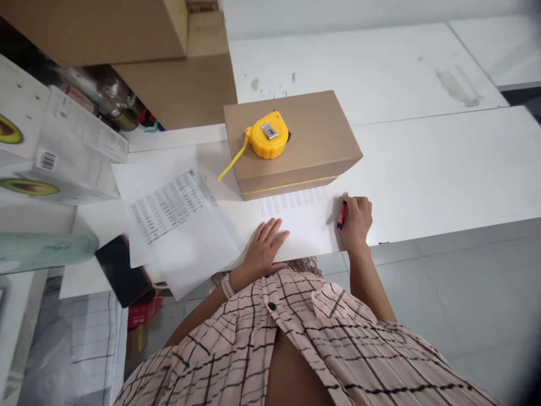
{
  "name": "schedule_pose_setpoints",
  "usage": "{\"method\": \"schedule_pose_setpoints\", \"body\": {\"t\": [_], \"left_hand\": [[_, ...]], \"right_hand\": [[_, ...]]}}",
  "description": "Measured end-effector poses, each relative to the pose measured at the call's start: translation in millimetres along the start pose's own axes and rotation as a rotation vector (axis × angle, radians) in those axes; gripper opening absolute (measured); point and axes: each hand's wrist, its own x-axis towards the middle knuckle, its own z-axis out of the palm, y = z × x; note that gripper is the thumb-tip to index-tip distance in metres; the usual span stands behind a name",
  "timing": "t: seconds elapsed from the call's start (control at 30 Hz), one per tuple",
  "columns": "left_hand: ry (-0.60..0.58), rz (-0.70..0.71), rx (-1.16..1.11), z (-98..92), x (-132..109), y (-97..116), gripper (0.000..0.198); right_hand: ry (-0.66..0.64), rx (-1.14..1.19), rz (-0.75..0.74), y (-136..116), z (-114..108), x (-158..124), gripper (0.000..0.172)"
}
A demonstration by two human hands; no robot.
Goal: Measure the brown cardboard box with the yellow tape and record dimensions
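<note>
My left hand (267, 243) lies flat, fingers stretched out, on the lower left of a printed sheet (306, 223). Beside that sheet's right edge, my right hand (357, 223) is closed around a short red-and-black tool (342, 214) that looks like a utility knife; the fingers partly cover it. A closed cardboard box (313, 129) stands just beyond the sheet and hides its far part. On top of the box rests a yellow tape measure (269, 135) with a yellow wrist strap hanging over the box's left side.
More printed sheets (169, 225) lie to the left, overhanging the front of the white table (431, 169). A dark phone (122, 270) and a pale green bottle (46, 251) are farther left. Large cardboard boxes (169, 90) and white cartons with avocado pictures (54, 135) stand back left.
</note>
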Motion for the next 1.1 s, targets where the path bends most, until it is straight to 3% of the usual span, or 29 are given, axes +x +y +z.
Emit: {"method": "schedule_pose_setpoints", "body": {"t": [0.07, 0.13, 0.23, 0.3, 0.4, 0.47, 0.53, 0.6, 0.67, 0.73, 0.8, 0.9, 1.1], "left_hand": [[0.08, -0.017, -0.227, -29.3, 4.8, 4.0, 0.057], [0.305, -0.049, -0.373, -67.1, 15.0, 8.1, 0.035], [0.746, -0.112, -0.216, -121.6, 46.1, 4.3, 0.022], [0.83, -0.154, -0.044, -145.9, 75.8, -8.7, 0.027], [0.671, -0.238, 0.058, -160.1, 119.0, -33.3, 0.055], [0.59, -0.284, 0.045, -159.9, 135.4, -40.0, 0.062], [0.597, -0.286, -0.014, -156.7, 136.9, -32.0, 0.063], [0.609, -0.213, -0.148, -151.9, 125.4, -11.2, 0.067], [0.524, -0.097, -0.35, -146.5, 108.1, 14.5, 0.072], [0.4, -0.039, -0.52, -141.4, 92.5, 35.5, 0.074], [0.316, -0.053, -0.612, -138.1, 82.2, 45.6, 0.073], [0.275, -0.116, -0.661, -138.2, 74.6, 42.4, 0.07], [0.241, -0.163, -0.72, -143.6, 64.7, 26.8, 0.071]], "right_hand": [[0.002, -0.042, 0.001, 10.0, 1.3, 0.6, 0.042], [0.041, -0.039, 0.017, 11.2, 4.3, 0.8, 0.046], [0.098, -0.021, 0.025, 8.3, 8.6, 0.5, 0.05], [0.121, -0.014, 0.03, 8.6, 10.4, 0.3, 0.046], [0.145, 0.012, 0.042, 10.1, 10.0, -0.1, 0.038], [0.215, 0.068, 0.067, 5.7, 5.6, -0.7, 0.035], [0.325, 0.177, 0.104, -7.5, -4.1, -1.7, 0.031], [0.386, 0.384, 0.15, -29.7, -19.6, -2.4, 0.029], [0.289, 0.727, 0.206, -56.6, -39.2, -1.9, 0.029], [0.005, 1.091, 0.218, -81.6, -58.6, 0.5, 0.04], [-0.209, 1.275, 0.21, -99.2, -73.3, 4.4, 0.049], [-0.34, 1.337, 0.213, -110.8, -81.5, 11.7, 0.049], [-0.469, 1.398, 0.179, -124.0, -70.2, 24.3, 0.044]]}}
